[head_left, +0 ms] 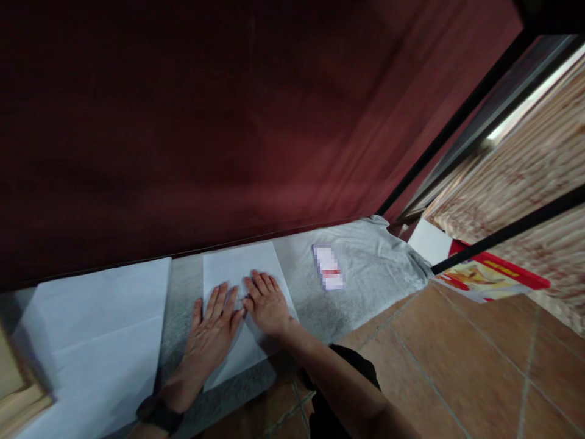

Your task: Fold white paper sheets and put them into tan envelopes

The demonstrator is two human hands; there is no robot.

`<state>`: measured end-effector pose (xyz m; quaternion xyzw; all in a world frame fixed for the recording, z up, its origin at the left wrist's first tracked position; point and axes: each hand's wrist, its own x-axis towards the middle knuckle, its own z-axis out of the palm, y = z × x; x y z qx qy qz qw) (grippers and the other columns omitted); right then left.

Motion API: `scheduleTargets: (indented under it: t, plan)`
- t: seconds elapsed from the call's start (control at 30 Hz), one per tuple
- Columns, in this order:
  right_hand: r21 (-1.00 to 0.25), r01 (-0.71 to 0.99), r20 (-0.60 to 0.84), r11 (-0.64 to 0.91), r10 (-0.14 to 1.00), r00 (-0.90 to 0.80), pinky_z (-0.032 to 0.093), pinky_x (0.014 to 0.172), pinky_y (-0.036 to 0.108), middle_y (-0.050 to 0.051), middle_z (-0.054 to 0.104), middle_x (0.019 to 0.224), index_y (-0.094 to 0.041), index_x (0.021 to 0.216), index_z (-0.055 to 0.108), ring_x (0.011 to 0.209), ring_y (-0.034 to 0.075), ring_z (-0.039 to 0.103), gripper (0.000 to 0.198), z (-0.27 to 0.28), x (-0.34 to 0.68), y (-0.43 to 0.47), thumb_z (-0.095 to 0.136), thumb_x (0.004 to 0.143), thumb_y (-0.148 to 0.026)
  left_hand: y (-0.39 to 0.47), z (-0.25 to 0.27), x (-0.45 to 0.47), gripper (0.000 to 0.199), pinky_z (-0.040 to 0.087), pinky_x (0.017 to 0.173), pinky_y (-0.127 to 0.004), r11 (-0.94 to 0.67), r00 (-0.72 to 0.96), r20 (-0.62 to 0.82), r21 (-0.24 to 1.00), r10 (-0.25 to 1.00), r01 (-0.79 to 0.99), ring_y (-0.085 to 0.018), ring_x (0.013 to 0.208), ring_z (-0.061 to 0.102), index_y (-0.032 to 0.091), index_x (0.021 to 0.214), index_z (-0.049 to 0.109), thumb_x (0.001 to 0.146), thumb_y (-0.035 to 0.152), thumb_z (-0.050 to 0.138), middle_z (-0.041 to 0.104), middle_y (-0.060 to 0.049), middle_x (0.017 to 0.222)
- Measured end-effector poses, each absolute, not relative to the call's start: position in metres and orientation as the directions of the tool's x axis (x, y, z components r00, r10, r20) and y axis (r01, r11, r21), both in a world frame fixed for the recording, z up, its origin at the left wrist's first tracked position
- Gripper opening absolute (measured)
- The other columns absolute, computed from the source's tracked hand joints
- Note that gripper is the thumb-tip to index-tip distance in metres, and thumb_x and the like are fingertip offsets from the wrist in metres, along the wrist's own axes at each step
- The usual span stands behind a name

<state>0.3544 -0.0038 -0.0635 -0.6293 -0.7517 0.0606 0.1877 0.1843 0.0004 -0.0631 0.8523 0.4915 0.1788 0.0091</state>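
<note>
Both hands lie palm down on a sheet of white paper, which rests on a grey cloth. My left hand has its fingers stretched out over the sheet's left half, and a dark band circles that wrist. Beside it, my right hand presses flat with fingers extended near the sheet's middle. The thumbs come close together; whether they touch is hard to tell. Neither hand grips anything. Larger white paper with a crease across it lies to the left.
The grey cloth covers a narrow surface along a dark red panel. A blurred-out white and red item lies on it. At right, a black metal bar crosses before a red and yellow box. Brown floor tiles show below.
</note>
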Motion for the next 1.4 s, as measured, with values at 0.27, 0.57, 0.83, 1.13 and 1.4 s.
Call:
scheduleTargets:
  t: [0.27,0.57,0.83,1.13,1.4]
  plan:
    - [-0.325,0.944,0.19,0.065,0.982,-0.002,0.025,0.12,0.049,0.012,0.036,0.159,-0.018,0.153,0.039,0.148,0.029,0.032,0.058,-0.063,0.39,-0.003,0.045,0.102,-0.044,0.006,-0.065,0.173,0.067,0.024,0.12,-0.054,-0.394,0.332,0.283,0.203,0.9,0.896,-0.034,0.148,0.031,0.005,0.148,0.043,0.097,0.046,0.031,0.035,-0.022,0.158]
    - [-0.363,0.925,0.17,-0.111,0.968,0.183,0.038,0.107,0.045,0.017,0.057,0.141,-0.014,0.146,0.046,0.128,0.031,0.051,0.05,-0.053,0.415,0.004,0.046,0.098,-0.028,0.015,-0.055,0.167,0.061,0.032,0.115,-0.052,-0.262,0.21,0.2,0.284,0.957,0.922,-0.034,0.141,0.042,0.004,0.145,0.045,0.096,0.038,0.033,0.047,-0.022,0.151]
    - [-0.479,0.841,0.069,-0.25,0.945,0.321,0.047,0.091,0.034,0.013,0.068,0.102,-0.014,0.121,0.061,0.101,0.026,0.062,0.035,-0.046,0.413,0.018,0.057,0.088,-0.023,0.033,-0.048,0.168,0.055,0.05,0.096,-0.041,0.111,-0.123,-0.049,0.815,0.991,0.569,-0.026,0.109,0.064,0.017,0.133,0.055,0.082,0.037,0.058,0.067,-0.011,0.122]
    - [-0.887,0.356,-0.212,-0.294,0.945,0.251,0.047,0.06,0.025,-0.002,0.065,0.066,-0.02,0.074,0.063,0.066,0.017,0.063,0.006,-0.026,0.421,0.029,0.058,0.075,-0.023,0.04,-0.03,0.155,0.055,0.043,0.064,-0.025,0.365,-0.275,-0.374,0.927,0.886,-0.083,-0.014,0.072,0.06,0.015,0.108,0.067,0.057,0.031,0.079,0.069,-0.001,0.08]
    - [-0.887,-0.405,-0.29,-0.223,0.95,0.112,0.054,0.066,0.03,0.001,0.073,0.075,-0.02,0.085,0.064,0.067,0.02,0.068,0.032,0.003,0.424,0.024,0.079,0.06,-0.031,0.032,-0.03,0.172,0.057,0.049,0.096,-0.037,0.169,-0.18,-0.164,0.986,0.97,0.013,-0.025,0.109,0.064,0.021,0.122,0.063,0.069,0.041,0.074,0.069,-0.008,0.115]
